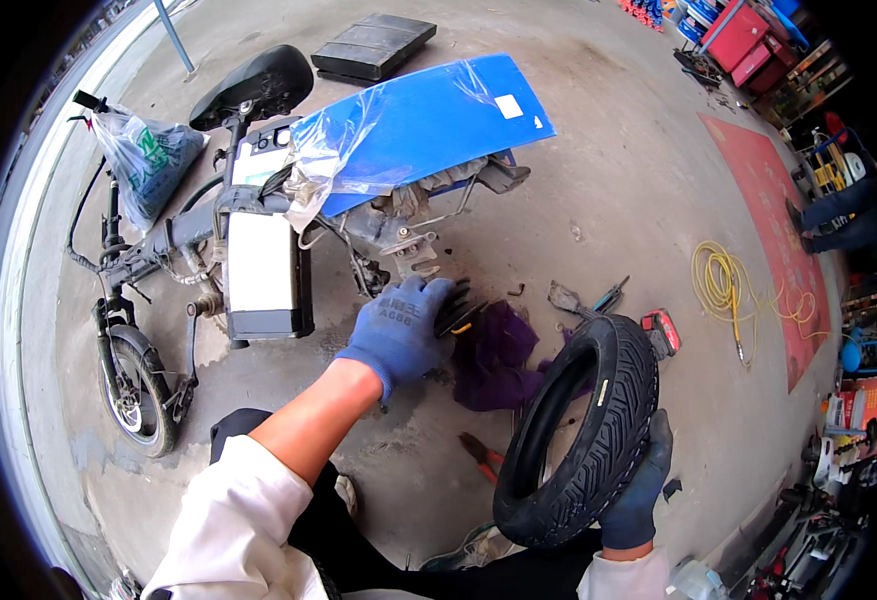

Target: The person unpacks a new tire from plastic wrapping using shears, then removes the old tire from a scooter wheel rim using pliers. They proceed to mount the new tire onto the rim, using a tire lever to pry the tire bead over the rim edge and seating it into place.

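Observation:
My right hand [638, 490], in a blue-grey glove, grips the outer tread of a black tyre [608, 440] held upright at the lower right. My left hand [403, 325], in a blue glove with dark fingertips, reaches out beside the rear bracket [413, 250] of an electric bike [163, 240]. Its fingers look apart; a small orange-yellow bit shows by them, and I cannot make out what it is. A purple cloth [498, 350] lies just right of those fingers, partly behind the tyre. On the ground below it are red-handled pliers [480, 455].
A blue panel [438, 120] in clear plastic covers the bike's rear. A plastic bag [148, 160] hangs at the handlebar. Behind the tyre lies a red-and-black power tool part [661, 333]. Farther right are a coiled yellow hose [720, 285], a red mat [758, 200] and a standing person [843, 210].

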Demonstrator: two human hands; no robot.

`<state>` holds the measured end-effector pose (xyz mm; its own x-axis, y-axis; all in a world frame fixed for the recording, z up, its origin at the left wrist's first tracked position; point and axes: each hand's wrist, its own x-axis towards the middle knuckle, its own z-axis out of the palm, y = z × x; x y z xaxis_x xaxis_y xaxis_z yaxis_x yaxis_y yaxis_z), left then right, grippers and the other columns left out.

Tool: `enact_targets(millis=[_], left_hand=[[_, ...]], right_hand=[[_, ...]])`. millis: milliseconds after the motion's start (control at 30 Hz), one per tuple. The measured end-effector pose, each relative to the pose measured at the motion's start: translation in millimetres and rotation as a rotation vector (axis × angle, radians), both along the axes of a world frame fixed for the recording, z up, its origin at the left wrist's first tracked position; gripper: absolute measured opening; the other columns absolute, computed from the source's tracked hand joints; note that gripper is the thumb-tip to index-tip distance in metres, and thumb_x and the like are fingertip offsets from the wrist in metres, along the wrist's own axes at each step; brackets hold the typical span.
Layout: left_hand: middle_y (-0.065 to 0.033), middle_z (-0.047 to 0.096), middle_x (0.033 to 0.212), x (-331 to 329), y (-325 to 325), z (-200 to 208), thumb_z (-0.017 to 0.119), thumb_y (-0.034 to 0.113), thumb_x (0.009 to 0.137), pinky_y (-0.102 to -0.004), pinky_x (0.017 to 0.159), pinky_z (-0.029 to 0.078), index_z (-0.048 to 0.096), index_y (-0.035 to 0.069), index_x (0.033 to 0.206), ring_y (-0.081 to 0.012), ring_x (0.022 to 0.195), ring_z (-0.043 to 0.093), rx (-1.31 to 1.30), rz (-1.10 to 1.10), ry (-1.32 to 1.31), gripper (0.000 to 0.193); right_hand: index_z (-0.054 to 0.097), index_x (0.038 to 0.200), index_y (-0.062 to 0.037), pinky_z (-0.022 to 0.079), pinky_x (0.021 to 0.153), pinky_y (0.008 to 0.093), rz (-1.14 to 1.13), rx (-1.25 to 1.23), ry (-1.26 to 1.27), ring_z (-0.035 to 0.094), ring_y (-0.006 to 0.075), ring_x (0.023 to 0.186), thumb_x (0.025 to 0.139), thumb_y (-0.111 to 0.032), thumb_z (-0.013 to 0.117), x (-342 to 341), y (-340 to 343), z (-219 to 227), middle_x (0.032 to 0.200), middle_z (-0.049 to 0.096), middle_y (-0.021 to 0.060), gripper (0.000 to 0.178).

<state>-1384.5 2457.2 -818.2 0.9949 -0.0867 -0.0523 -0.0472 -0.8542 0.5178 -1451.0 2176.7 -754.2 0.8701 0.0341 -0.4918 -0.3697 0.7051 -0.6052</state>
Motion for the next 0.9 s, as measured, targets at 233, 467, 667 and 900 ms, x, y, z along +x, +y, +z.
enact_targets(millis=[233, 467, 667, 900], left_hand=[[-0.0182, 0.057, 0.113, 19, -14, 1, 0.07, 0.033, 0.076, -0.0471, 0.085, 0.049, 0.053, 0.02, 0.125, -0.0382, 0.101, 0.06, -0.01, 0.102, 0.028, 0.053], [-0.0159, 0.06, 0.113, 30, -21, 10, 0.071, 0.032, 0.075, -0.0433, 0.089, 0.049, 0.057, 0.018, 0.122, -0.0353, 0.105, 0.059, -0.054, 0.157, 0.051, 0.051], [-0.0181, 0.058, 0.114, 36, -21, 1, 0.072, 0.037, 0.074, -0.0436, 0.089, 0.048, 0.052, 0.016, 0.124, -0.0357, 0.105, 0.059, -0.038, 0.148, 0.066, 0.058], [-0.0165, 0.061, 0.113, 39, -20, 2, 0.072, 0.036, 0.074, -0.0428, 0.091, 0.048, 0.054, 0.016, 0.124, -0.0342, 0.107, 0.059, -0.022, 0.185, 0.091, 0.057]], right_hand=[[0.046, 0.136, -0.0043, 0.052, 0.095, 0.0444, 0.072, 0.055, -0.003, 0.062, 0.0289, 0.108, 0.096, -0.039, 0.048, -1, -42, -13, 0.126, 0.058, 0.0167, 0.053], [0.054, 0.127, -0.0029, 0.054, 0.088, 0.0345, 0.079, -0.29, -0.076, 0.064, 0.0195, 0.099, 0.1, -0.037, 0.044, 17, -52, -25, 0.117, 0.064, 0.0112, 0.044], [0.056, 0.126, -0.0031, 0.056, 0.082, 0.0336, 0.017, -0.287, 0.022, 0.067, 0.0176, 0.09, 0.1, -0.037, 0.043, 28, -72, -30, 0.11, 0.067, 0.0097, 0.044], [0.052, 0.129, -0.0033, 0.053, 0.089, 0.0328, -0.021, -0.245, -0.041, 0.063, 0.0176, 0.099, 0.101, -0.036, 0.041, 33, -65, -23, 0.119, 0.062, 0.01, 0.044]])
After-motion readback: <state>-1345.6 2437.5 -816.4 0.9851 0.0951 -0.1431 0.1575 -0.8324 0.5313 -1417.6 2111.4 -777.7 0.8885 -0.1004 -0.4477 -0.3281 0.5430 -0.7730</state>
